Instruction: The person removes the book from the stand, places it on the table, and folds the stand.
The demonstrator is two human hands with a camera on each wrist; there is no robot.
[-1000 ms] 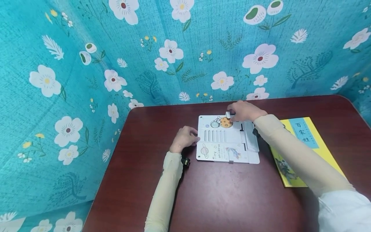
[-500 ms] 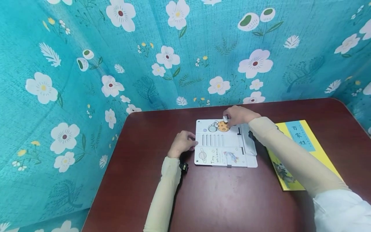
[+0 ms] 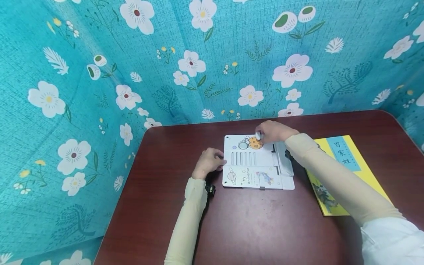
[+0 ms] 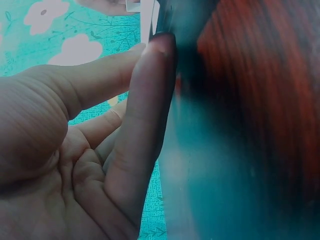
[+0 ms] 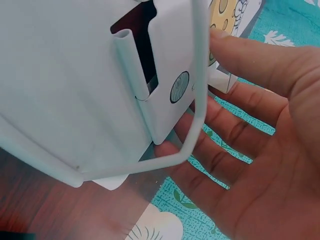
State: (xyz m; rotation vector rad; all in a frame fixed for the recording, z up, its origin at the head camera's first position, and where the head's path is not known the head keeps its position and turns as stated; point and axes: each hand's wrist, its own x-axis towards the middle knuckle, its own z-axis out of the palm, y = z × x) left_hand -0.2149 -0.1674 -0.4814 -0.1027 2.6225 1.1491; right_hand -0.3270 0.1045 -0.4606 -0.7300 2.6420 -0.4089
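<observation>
A white book stand [image 3: 266, 159] printed with an astronaut, planets and "Tiny universe" lies flat on the dark red-brown table. My left hand [image 3: 208, 163] pinches its left edge; in the left wrist view thumb and index finger [image 4: 152, 85] meet at the thin white edge [image 4: 147, 20]. At the far edge, my right hand [image 3: 275, 131] grips the stand beside a small white tab [image 3: 258, 136]. The right wrist view has the thumb [image 5: 250, 57] on the printed side and the other fingers spread along the edge, near a bent white wire bracket [image 5: 201, 75].
A yellow book [image 3: 367, 173] with a blue title panel lies right of the stand, partly under my right forearm. The table [image 3: 251, 228] meets a teal floral curtain [image 3: 159, 73] at its back and left edges.
The head view has shifted slightly, so everything sits a little lower and further left. Both hands keep their places on the book stand.
</observation>
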